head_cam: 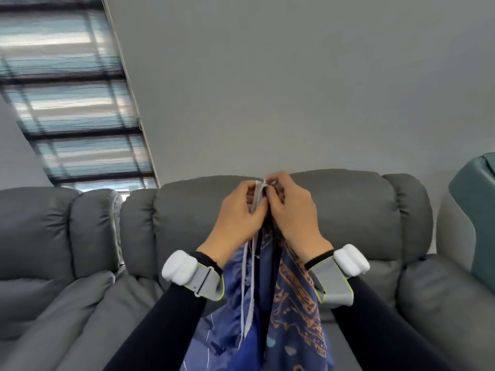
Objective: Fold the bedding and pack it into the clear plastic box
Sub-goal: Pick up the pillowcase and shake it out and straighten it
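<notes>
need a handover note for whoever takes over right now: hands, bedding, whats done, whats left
Left hand: pinches the top edge of the blue patterned bedding.
Right hand: pinches the same gathered edge, right beside the left.
Bedding: held up in front of the grey padded sofa, hanging down between the forearms.
Clear plastic box: not in view.
Done: edges appear brought together at the top, so a fold looks under way.
Left: finish folding, then pack it into the box.
</notes>
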`<state>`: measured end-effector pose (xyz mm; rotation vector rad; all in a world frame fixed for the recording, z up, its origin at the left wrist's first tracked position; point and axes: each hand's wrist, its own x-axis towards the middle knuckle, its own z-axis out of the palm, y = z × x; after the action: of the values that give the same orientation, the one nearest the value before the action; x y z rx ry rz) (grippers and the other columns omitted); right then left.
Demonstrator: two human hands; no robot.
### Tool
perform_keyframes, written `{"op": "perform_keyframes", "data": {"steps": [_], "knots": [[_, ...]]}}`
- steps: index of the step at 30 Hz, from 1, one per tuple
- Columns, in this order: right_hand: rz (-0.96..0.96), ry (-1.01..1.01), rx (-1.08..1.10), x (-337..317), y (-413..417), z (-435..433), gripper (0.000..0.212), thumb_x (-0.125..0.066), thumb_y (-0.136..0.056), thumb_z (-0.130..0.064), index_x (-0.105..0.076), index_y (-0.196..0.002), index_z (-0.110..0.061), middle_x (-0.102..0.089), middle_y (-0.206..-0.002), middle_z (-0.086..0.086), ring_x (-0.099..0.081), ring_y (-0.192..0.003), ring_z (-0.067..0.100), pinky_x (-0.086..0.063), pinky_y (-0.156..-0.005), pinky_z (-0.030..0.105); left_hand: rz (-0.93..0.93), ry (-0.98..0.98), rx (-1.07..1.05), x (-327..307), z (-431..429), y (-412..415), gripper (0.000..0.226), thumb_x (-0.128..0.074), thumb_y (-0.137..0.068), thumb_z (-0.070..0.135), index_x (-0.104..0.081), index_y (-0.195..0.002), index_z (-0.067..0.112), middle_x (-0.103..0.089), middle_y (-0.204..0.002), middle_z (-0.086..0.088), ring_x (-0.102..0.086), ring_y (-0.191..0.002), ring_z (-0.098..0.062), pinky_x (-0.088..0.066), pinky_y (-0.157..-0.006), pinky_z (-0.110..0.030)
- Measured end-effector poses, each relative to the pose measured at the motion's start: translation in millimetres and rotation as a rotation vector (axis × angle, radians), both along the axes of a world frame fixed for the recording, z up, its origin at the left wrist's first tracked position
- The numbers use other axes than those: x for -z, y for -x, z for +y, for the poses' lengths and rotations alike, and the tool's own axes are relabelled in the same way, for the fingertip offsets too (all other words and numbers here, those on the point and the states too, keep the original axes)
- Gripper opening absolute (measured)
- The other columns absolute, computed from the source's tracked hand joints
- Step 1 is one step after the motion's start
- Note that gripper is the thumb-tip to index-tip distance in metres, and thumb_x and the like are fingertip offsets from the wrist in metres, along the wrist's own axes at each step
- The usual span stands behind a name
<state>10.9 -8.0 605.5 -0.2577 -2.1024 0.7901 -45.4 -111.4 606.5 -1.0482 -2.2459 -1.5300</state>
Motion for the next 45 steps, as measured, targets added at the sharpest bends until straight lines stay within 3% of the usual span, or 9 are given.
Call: {"op": "perform_keyframes", "data": {"steps": [5,10,15,17,20,25,35,42,45], "knots": [[0.036,-0.019,-0.188,-6.0,-8.0,24.0,0.015,-0.062,-0.089,-0.030,-0.048,-0.095,-0.031,-0.057,-0.069,0.001,-0.054,-0.060,0.016,-0.047,-0.060,0.039,0.117,0.105,0.017,-20.0,-5.8,28.1,0.017,-0.060,-0.090,0.016,-0.073,-0.101,0.015,-0.072,-0.097,0.000,-0.066,-0.088,-0.010,-0.052,-0.084,-0.027],[-0.104,-0.056,-0.274,20.4,-13.9,26.2,0.018,-0.064,-0.088,-0.037,-0.048,-0.094,-0.031,-0.057,-0.061,0.008,-0.051,-0.053,0.020,-0.046,-0.059,0.041,0.369,0.080,-0.196,-48.6,-9.1,54.6,0.020,-0.054,-0.089,0.011,-0.071,-0.099,0.014,-0.065,-0.094,-0.006,-0.062,-0.085,-0.020,-0.044,-0.075,-0.018],[-0.183,0.019,-0.383,53.3,-20.7,20.9,0.018,-0.062,-0.090,-0.029,-0.047,-0.099,-0.030,-0.062,-0.065,0.004,-0.053,-0.051,0.015,-0.044,-0.055,0.038,0.121,0.173,-0.252,-83.2,-14.2,77.1,0.035,-0.035,-0.090,0.017,-0.063,-0.094,-0.004,-0.066,-0.102,-0.020,-0.060,-0.099,-0.030,-0.040,-0.080,-0.030],[-0.201,0.070,-0.378,63.3,-25.9,26.4,0.017,-0.065,-0.089,-0.030,-0.050,-0.095,-0.026,-0.064,-0.073,0.003,-0.058,-0.062,0.021,-0.046,-0.062,0.040,0.091,0.272,-0.045,-91.6,-18.7,76.7,0.028,-0.038,-0.078,0.008,-0.059,-0.076,-0.009,-0.062,-0.081,-0.031,-0.063,-0.079,-0.040,-0.047,-0.067,-0.040],[-0.188,0.173,-0.307,71.2,-31.9,36.9,0.022,-0.072,-0.082,-0.036,-0.056,-0.080,-0.022,-0.065,-0.075,0.003,-0.057,-0.066,0.013,-0.046,-0.064,0.030,0.105,0.376,-0.012,-101.7,-20.1,74.8,0.020,-0.045,-0.080,0.018,-0.051,-0.061,0.012,-0.053,-0.062,-0.010,-0.054,-0.062,-0.026,-0.044,-0.057,-0.032],[-0.122,0.368,-0.280,70.9,-35.6,36.0,0.046,-0.071,-0.065,-0.061,-0.060,-0.071,-0.017,-0.065,-0.075,0.005,-0.058,-0.065,0.016,-0.047,-0.062,0.030,0.158,0.502,0.002,-102.1,-12.8,82.4,0.017,-0.053,-0.091,0.026,-0.054,-0.077,0.017,-0.055,-0.076,-0.001,-0.049,-0.074,-0.016,-0.037,-0.063,-0.027],[0.101,0.753,-0.255,49.6,-43.8,64.8,0.013,-0.057,-0.094,-0.007,-0.052,-0.089,-0.018,-0.061,-0.056,0.005,-0.056,-0.041,0.014,-0.049,-0.044,0.020,0.303,0.588,0.069,-100.4,-9.5,87.1,0.023,-0.046,-0.097,0.014,-0.065,-0.111,0.012,-0.067,-0.114,-0.006,-0.059,-0.109,-0.021,-0.039,-0.089,-0.023],[0.105,-0.140,0.295,73.2,-43.0,57.1,0.013,-0.059,-0.084,-0.005,-0.059,-0.087,-0.017,-0.054,-0.092,0.000,-0.052,-0.070,0.016,-0.045,-0.059,0.031,0.443,0.535,0.046,-115.3,-3.9,81.7,0.021,-0.056,-0.094,0.028,-0.065,-0.095,0.009,-0.065,-0.089,-0.004,-0.054,-0.082,-0.015,-0.029,-0.064,-0.021],[0.022,-0.259,0.525,84.6,-41.0,64.6,0.025,-0.048,-0.078,-0.010,-0.065,-0.094,-0.020,-0.061,-0.092,0.001,-0.053,-0.076,0.027,-0.039,-0.064,0.036,0.509,0.528,0.035,-118.1,-2.3,78.0,0.021,-0.056,-0.094,0.027,-0.066,-0.098,0.009,-0.069,-0.091,-0.007,-0.059,-0.082,-0.020,-0.034,-0.066,-0.026]]}}
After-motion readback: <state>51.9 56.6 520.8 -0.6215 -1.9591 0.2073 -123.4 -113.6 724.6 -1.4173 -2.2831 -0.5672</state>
